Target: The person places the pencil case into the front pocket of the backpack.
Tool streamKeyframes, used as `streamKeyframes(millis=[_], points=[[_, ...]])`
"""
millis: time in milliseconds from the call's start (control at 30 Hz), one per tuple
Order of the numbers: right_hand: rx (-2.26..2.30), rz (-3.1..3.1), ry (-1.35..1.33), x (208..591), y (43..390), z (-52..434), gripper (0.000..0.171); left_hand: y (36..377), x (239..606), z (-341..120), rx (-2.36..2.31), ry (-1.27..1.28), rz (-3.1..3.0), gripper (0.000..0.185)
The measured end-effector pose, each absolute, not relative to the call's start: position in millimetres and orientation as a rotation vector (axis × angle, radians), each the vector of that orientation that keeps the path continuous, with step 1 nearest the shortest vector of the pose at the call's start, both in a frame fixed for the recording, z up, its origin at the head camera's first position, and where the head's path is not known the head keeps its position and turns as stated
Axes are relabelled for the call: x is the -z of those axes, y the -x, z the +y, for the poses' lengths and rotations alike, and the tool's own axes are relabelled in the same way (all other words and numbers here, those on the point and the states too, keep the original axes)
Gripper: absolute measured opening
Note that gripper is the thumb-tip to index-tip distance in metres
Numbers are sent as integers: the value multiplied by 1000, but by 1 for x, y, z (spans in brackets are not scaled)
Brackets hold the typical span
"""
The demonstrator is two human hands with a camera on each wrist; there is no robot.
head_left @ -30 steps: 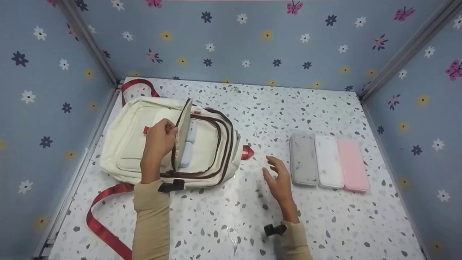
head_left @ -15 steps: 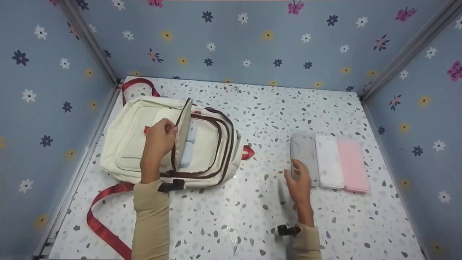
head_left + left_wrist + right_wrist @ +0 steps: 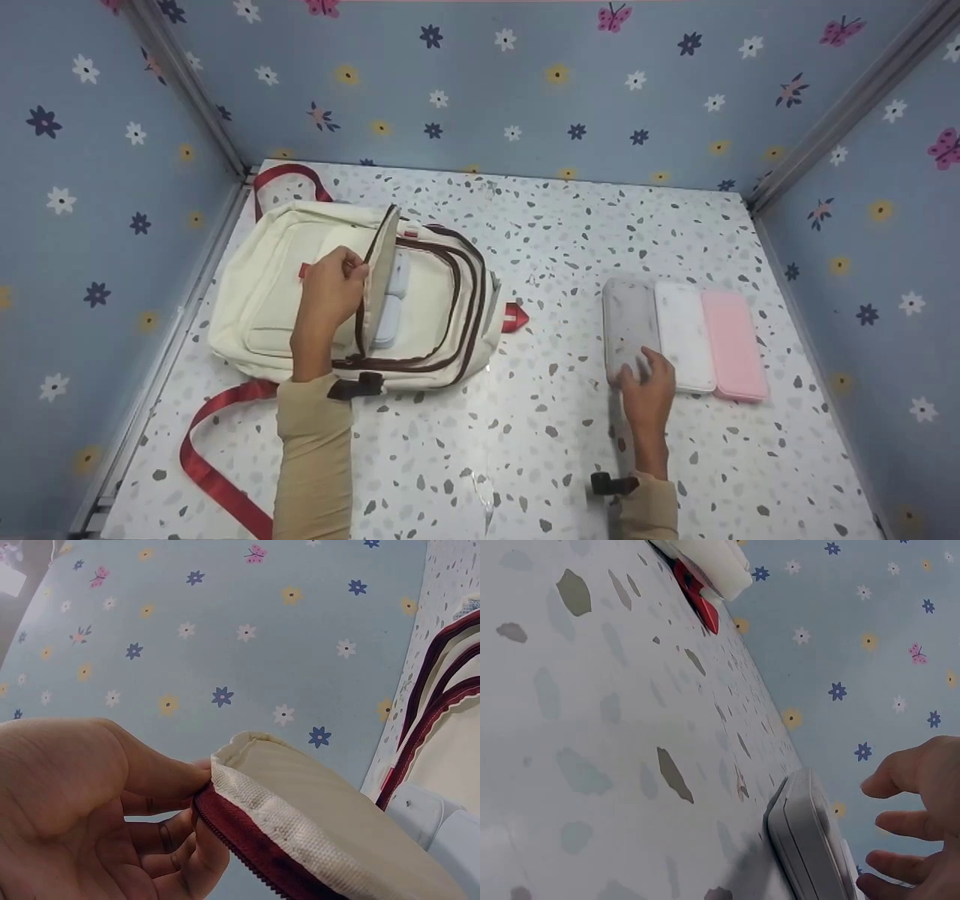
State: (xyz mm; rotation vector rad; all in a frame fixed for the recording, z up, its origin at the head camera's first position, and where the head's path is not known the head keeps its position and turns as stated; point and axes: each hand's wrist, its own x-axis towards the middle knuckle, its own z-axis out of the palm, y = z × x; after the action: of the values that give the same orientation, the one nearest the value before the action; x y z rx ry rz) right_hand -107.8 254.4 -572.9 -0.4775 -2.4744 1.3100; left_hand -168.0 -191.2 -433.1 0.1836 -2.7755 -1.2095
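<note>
Right hand hovering over the near end of the grey case, grip wide, fingers spread, holding nothing. Case flat on the desk, long axis pointing away, right of the backpack. Left hand pinching the flap open.

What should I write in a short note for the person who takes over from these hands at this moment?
Left hand: pinches the flap of the cream backpack and holds it open.
Right hand: open, fingers over the near end of the grey case; no grip yet.
Things: grey case, white case and pink case lie side by side on the table.
Done: two pale blue cases sit inside the backpack.
Left, probably: three cases to go in.
</note>
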Motion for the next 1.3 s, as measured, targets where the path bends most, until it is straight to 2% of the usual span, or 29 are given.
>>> streamKeyframes(millis=[467, 833, 1100, 1300], points=[[-1303, -2548, 679, 579, 108, 254, 55, 167, 433, -189, 1221, -190, -2772, 15], [-1289, -2656, 728, 586, 108, 243, 94, 168, 432, -189, 1218, -197, -2786, 15], [-1197, -2635, 766, 596, 111, 236, 105, 168, 433, -189, 1211, -197, -2771, 15], [-1204, -2615, 788, 597, 110, 234, 106, 168, 432, -189, 1208, -197, -2767, 14]])
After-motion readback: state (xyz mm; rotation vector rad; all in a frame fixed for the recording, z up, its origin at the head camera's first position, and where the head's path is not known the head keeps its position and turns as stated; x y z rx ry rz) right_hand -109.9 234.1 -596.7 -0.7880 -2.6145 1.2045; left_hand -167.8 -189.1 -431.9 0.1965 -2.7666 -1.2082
